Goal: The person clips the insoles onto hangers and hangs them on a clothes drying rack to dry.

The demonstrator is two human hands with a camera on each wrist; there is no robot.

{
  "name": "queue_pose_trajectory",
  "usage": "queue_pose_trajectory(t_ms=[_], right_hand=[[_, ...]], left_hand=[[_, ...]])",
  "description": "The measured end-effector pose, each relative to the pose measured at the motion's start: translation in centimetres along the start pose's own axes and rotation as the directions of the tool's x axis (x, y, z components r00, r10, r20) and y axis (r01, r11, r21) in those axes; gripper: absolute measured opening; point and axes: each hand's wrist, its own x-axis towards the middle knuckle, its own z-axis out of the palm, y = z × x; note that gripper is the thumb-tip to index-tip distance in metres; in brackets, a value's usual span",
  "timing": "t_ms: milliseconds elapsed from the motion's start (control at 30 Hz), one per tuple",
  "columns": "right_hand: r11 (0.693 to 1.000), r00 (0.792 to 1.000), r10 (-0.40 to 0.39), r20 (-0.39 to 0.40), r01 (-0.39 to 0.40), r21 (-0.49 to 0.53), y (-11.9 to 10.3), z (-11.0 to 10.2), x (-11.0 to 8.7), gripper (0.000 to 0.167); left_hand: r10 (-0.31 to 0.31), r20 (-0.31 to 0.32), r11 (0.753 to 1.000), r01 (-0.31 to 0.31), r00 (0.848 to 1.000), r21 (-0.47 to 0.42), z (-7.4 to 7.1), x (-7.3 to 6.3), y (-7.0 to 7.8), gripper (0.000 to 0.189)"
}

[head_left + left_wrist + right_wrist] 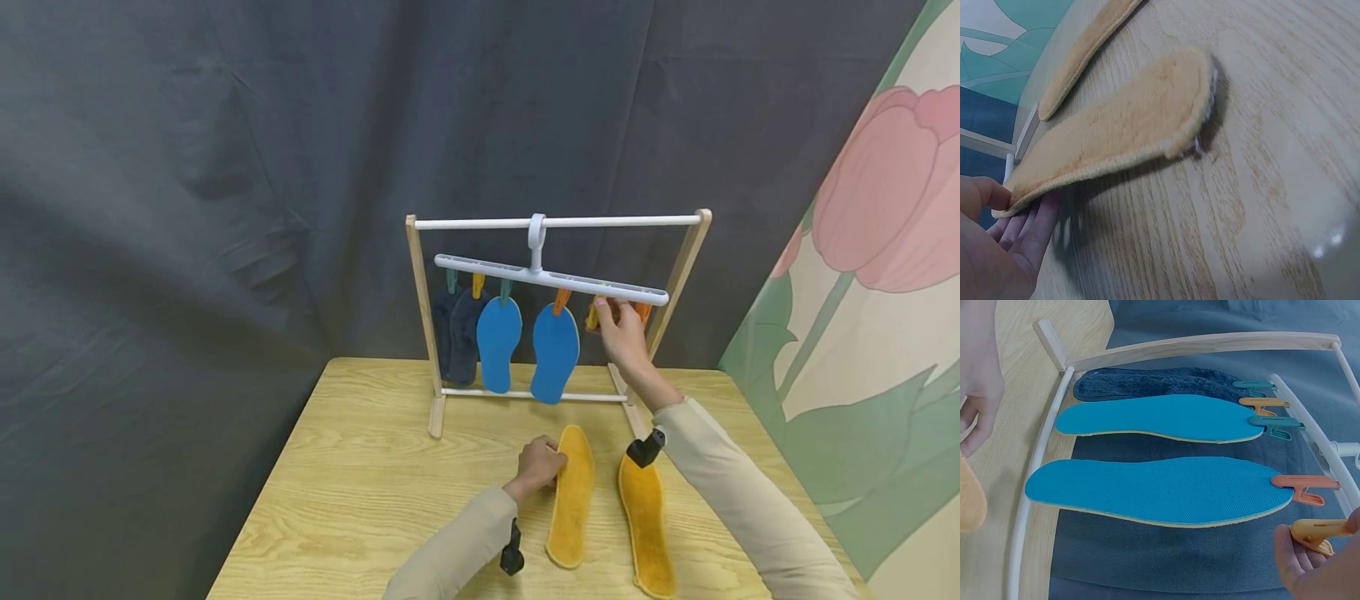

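Note:
Between its thumb and fingers my left hand (538, 463) pinches the edge of a fuzzy yellow insole (573, 507); the left wrist view shows the hand gripping one end, with a shadow below the insole (1122, 119). Up at the hanger (480, 267), my right hand (622, 335) pinches a yellow clothespin (1317, 531) that hangs from the bar. To its left, two blue insoles (556, 354) hang from an orange and a green clothespin. The hanger slopes down toward the right. Flat on the table lies a second yellow insole (647, 529), below the right wrist.
A wooden rack (422, 308) with white rods carries the hanger by its hook (536, 233). Two dark insoles (463, 337) hang at the left end. Another orange clothespin (642, 310) sits right of my right hand. A dark curtain (300, 167) stands behind the table.

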Motion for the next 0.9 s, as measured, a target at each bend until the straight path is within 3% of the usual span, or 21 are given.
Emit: queue_pose_trajectory(t_ms=[433, 900], right_hand=[[1.0, 1.0, 0.019, 0.023, -0.019, 0.018, -0.31, 0.27, -0.17, 0.036], [0.996, 1.0, 0.005, 0.031, -0.002, -0.094, 0.04, 0.3, -0.24, 0.041]], left_hand=[[0.051, 0.016, 0.998, -0.05, 0.999, -0.037, -0.36, 0.55, 0.05, 0.019], [0.099, 0.022, 0.99, -0.096, 0.995, -0.104, -0.9, 0.59, 0.14, 0.021]])
